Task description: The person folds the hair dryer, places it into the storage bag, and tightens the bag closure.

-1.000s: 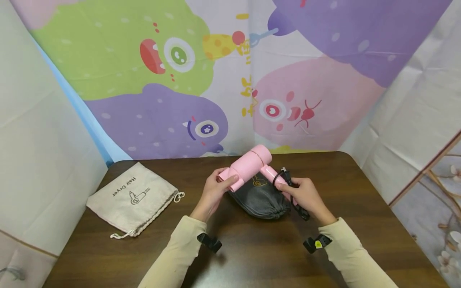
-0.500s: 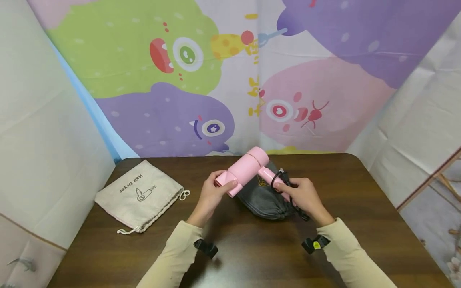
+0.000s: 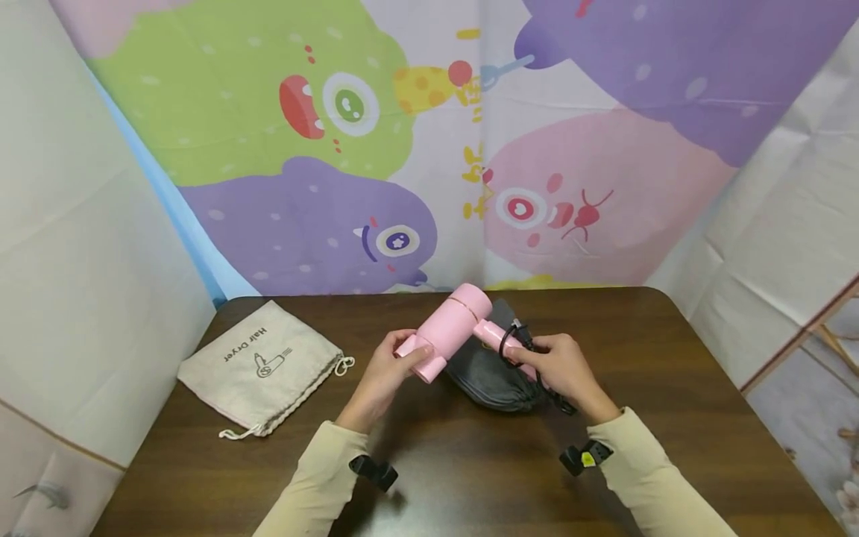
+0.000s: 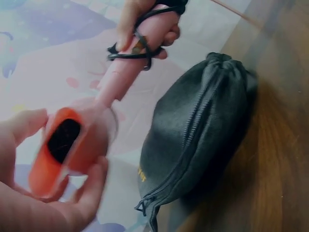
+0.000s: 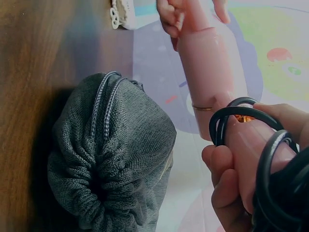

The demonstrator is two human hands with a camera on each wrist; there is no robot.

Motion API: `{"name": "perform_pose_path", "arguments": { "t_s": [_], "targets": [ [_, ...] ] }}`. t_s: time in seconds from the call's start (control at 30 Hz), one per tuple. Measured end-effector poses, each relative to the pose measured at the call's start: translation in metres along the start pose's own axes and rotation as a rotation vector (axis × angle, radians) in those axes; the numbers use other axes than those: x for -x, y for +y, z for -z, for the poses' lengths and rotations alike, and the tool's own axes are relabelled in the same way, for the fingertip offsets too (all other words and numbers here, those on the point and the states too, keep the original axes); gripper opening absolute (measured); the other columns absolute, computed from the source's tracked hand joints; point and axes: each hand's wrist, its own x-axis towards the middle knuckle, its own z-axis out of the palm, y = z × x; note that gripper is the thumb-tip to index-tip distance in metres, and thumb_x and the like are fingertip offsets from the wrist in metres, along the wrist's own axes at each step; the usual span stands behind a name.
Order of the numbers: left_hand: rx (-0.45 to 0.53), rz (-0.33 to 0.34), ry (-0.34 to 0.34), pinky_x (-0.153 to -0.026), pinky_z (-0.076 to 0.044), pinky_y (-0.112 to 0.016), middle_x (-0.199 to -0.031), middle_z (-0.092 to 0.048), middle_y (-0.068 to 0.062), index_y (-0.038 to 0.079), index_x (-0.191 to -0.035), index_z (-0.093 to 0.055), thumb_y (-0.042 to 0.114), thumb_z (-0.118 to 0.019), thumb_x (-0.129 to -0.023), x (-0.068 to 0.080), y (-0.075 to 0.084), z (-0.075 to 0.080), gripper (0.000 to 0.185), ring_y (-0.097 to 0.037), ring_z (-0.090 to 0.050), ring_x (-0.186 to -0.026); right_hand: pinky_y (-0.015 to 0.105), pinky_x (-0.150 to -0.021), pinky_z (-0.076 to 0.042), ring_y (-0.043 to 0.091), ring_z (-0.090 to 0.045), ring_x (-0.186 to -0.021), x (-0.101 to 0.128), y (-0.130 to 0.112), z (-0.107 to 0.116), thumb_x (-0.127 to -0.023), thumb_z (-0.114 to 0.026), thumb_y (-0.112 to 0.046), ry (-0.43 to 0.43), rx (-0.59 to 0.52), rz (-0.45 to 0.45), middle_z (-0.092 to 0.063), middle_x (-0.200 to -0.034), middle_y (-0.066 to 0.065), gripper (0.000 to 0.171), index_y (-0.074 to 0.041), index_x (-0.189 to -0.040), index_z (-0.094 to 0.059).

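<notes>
A pink hair dryer (image 3: 448, 326) is held above the table, its barrel slanting. My left hand (image 3: 379, 379) grips the nozzle end, thumb on top and fingers beneath. In the left wrist view that nozzle (image 4: 63, 145) shows a dark opening. My right hand (image 3: 565, 367) holds the handle (image 5: 253, 145), around which a black power cord (image 5: 231, 113) is looped; its plug (image 3: 520, 332) sticks up beside the fingers. Below the dryer lies a dark grey drawstring bag (image 3: 493, 384), bulging and gathered at its mouth. Part of it is hidden behind the dryer.
A flat beige drawstring bag (image 3: 262, 365) printed "Hair Dryer" lies at the left of the brown wooden table (image 3: 470, 477). A cartoon-patterned cloth (image 3: 302, 239) hangs behind the table's back edge, with pale panels at both sides.
The dryer's barrel and my left hand have moved a little down and left, toward me. My right hand stays on the handle. The head view has shifted slightly.
</notes>
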Motion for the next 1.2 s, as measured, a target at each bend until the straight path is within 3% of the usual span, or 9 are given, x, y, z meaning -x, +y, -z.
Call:
{"name": "perform_pose_path", "arguments": {
  "t_s": [0.43,0.63,0.93,1.2],
  "targets": [
    [-0.032,0.152,-0.273,-0.074,-0.054,-0.026,-0.124,-0.053,-0.019,-0.003,-0.143,-0.037,0.021,-0.055,-0.098,-0.006,-0.001,0.013,0.054,-0.015,-0.062,-0.090,0.024,-0.044,-0.031,0.010,-0.039,-0.043,0.006,0.000,0.000,-0.082,-0.076,-0.039,-0.053,0.084,0.021,-0.039,-0.048,-0.007,0.039,-0.007,-0.067,-0.061],
    [-0.031,0.185,-0.343,-0.073,-0.055,-0.027,-0.121,-0.054,-0.018,-0.003,-0.146,-0.032,0.024,-0.053,-0.098,-0.005,-0.001,0.017,0.059,-0.014,-0.062,-0.088,0.023,-0.045,-0.031,0.010,-0.040,-0.044,0.008,0.003,-0.003,-0.084,-0.075,-0.034,-0.063,0.084,0.048,-0.039,-0.050,-0.007,0.038,-0.008,-0.063,-0.057],
    [-0.043,0.187,-0.402,-0.069,-0.055,-0.031,-0.107,-0.057,-0.014,-0.002,-0.145,-0.030,0.024,-0.054,-0.098,-0.008,-0.006,0.016,0.060,-0.017,-0.063,-0.083,0.024,-0.043,-0.033,0.009,-0.039,-0.042,0.006,0.003,-0.007,-0.083,-0.075,-0.037,-0.112,0.100,0.081,-0.042,-0.046,-0.008,0.044,-0.009,-0.057,-0.053],
    [-0.036,0.145,-0.321,-0.066,-0.054,-0.028,-0.102,-0.060,-0.010,-0.006,-0.143,-0.034,0.022,-0.057,-0.094,-0.005,-0.005,0.013,0.061,-0.014,-0.063,-0.079,0.021,-0.044,-0.033,0.007,-0.039,-0.042,-0.002,0.005,-0.003,-0.089,-0.070,-0.030,-0.229,-0.019,0.079,-0.041,-0.049,-0.007,0.037,-0.005,-0.065,-0.057]
  ]
}}
